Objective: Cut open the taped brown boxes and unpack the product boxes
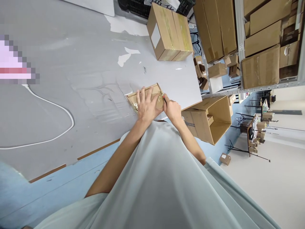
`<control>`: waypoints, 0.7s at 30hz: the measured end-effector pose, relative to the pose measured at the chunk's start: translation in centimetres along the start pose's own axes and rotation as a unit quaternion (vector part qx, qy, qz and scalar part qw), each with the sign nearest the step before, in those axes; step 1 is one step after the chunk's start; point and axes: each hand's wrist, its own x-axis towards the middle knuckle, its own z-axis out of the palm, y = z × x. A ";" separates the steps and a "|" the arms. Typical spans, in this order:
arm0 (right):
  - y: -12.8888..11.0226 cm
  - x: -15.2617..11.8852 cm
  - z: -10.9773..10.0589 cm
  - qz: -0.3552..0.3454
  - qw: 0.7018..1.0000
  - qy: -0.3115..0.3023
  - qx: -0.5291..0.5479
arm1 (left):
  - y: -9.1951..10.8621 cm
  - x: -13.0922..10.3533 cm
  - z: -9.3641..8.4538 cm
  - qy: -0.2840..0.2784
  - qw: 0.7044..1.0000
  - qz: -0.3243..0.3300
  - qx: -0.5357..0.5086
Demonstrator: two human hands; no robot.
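Observation:
A small, shallow cardboard box (154, 89) lies on the grey table near its front edge, with shiny clear tape showing on it. My left hand (146, 105) rests on the box, its fingers spread over the top. At the box's right side my right hand (172, 109) is closed around a small tool (165, 99) with black and red parts, likely a cutter. The tool's tip meets the right edge of the box. What lies under my left palm is hidden.
Two taped cartons (168, 33) stand at the table's far right. A large open carton (206, 121) is beside the right edge. Shelves with boxes (260, 68) rise beyond it. A white cable (68, 111) curves across the grey table (90, 60) on the left.

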 end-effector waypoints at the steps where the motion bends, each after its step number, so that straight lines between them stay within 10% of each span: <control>1: -0.3 0.3 0.1 0.004 1.000 -0.001 0.000 | 0.0 0.0 0.0 0.000 1.000 0.000 0.000; 21: -0.3 -2.3 -0.9 0.063 0.998 -0.028 -0.008 | 0.3 0.0 -0.4 -0.018 1.000 0.014 0.016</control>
